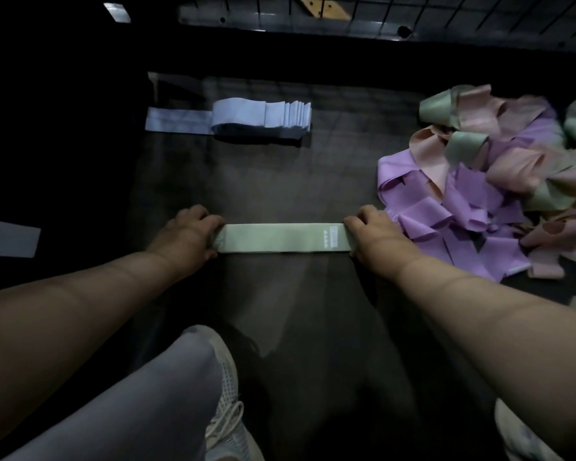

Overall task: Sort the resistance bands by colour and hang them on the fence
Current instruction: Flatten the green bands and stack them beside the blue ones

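Fingers (214,223) of left hand (190,235) and right hand (374,231) grip green band (280,238) ends, fingertips hidden underneath.

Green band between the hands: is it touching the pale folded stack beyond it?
Apart. The head view shows a wide strip of dark floor between the green band and the pale folded stack.

I'm squatting in a dim indoor space, gym or storeroom: dark floor (280,181), wire-grid fence (446,11) ahead, stack of pale bands (260,114) and heap of mixed bands (479,181) lying around my trainer (226,394).
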### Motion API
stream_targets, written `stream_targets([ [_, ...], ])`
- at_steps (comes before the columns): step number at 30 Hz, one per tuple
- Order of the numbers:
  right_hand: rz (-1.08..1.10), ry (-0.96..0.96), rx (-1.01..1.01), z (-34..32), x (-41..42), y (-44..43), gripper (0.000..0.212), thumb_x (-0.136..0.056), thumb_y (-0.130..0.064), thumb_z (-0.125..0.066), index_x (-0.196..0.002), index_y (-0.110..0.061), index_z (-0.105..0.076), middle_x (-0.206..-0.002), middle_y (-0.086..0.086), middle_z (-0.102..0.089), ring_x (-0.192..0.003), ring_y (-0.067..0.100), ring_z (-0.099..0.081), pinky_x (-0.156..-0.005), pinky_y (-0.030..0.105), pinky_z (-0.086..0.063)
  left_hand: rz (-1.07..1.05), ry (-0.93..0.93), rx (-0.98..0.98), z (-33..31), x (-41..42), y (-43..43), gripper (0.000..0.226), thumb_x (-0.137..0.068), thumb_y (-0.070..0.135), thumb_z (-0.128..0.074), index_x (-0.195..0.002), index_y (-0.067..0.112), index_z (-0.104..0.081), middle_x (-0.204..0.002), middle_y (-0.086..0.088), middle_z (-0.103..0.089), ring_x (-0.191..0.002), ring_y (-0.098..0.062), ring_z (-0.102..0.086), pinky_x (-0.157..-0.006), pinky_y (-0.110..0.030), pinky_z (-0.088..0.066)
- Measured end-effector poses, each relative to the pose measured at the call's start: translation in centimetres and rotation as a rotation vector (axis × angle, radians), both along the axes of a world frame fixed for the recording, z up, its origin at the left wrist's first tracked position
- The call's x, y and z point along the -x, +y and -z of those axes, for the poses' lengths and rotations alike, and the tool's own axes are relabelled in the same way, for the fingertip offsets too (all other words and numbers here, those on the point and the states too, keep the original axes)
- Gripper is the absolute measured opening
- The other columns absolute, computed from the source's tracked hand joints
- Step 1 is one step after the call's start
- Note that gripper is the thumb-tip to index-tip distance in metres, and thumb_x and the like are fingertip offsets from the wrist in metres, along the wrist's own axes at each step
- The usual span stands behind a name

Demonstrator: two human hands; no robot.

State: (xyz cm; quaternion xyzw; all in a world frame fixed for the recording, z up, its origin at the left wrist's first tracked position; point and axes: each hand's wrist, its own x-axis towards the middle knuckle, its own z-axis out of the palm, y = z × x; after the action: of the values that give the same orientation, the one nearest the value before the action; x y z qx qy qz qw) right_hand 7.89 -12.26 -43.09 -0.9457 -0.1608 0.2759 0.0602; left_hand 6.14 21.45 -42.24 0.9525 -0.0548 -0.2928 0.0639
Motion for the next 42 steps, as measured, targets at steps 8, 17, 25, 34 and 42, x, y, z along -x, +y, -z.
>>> stream_targets([
  [8, 0.168, -0.259, 0.001, 0.2, 0.5, -1.7, 0.063, -0.073, -0.036, -0.078, -0.127, -0.011, -0.059, -0.143, 0.027, -0.043, -0.128, 0.047, -0.043, -0.104, 0.055, -0.035, 0.048, -0.058, -0.151, -1.0, 0.5, -1.6, 0.088, -0.068, 0.061, -0.068, -0.145, 0.027, -0.042, -0.138, -0.008, -0.042, -0.13, -0.029, -0.04, -0.104, -0.041, -0.034],
  [17, 0.059, 0.24, 0.23, -4.8, -3.9, -10.9, 0.06, -0.1, -0.045, -0.045, -0.153, -0.032, -0.022, -0.165, 0.003, 0.0, -0.142, 0.033, -0.03, -0.109, 0.052, -0.032, 0.35, -0.126, 0.031, -7.1, -5.6, -13.9, 0.071, -0.078, 0.065, -0.037, -0.135, 0.027, -0.054, -0.132, 0.0, -0.051, -0.12, -0.024, -0.054, -0.101, -0.04, -0.038],
  [25, 0.296, 0.258, 0.136, -9.0, -10.2, -17.2, 0.058, -0.098, -0.04, -0.053, -0.146, -0.014, -0.034, -0.146, 0.015, -0.044, -0.13, 0.032, -0.048, -0.107, 0.034, -0.039, 0.432, 0.028, 0.078, -10.0, -11.0, -27.1, 0.054, -0.091, 0.05, -0.045, -0.141, 0.031, -0.038, -0.143, 0.0, -0.042, -0.131, -0.025, -0.044, -0.108, -0.033, -0.03],
  [34, 0.89, 0.177, -0.378, -4.6, -12.9, -16.9, 0.044, -0.093, -0.036, -0.063, -0.134, -0.023, -0.056, -0.137, 0.003, -0.055, -0.128, 0.019, -0.052, -0.11, 0.024, -0.034, -0.108, 0.168, 0.598, -5.7, -15.3, -36.6, 0.025, -0.088, 0.032, -0.058, -0.112, 0.03, -0.051, -0.13, -0.001, -0.052, -0.093, -0.003, -0.06, -0.075, -0.007, -0.045],
  [42, 1.364, -0.119, -0.909, -5.1, -13.2, -17.3, 0.045, -0.082, -0.008, -0.074, -0.119, -0.018, -0.05, -0.092, 0.002, -0.057, -0.079, 0.017, -0.055, -0.063, 0.015, -0.041, -0.623, 0.347, 1.134, -5.0, -15.5, -40.0, 0.046, -0.079, 0.028, -0.074, -0.121, 0.016, -0.061, -0.114, -0.008, -0.069, -0.09, -0.016, -0.07, -0.066, -0.018, -0.055],
])
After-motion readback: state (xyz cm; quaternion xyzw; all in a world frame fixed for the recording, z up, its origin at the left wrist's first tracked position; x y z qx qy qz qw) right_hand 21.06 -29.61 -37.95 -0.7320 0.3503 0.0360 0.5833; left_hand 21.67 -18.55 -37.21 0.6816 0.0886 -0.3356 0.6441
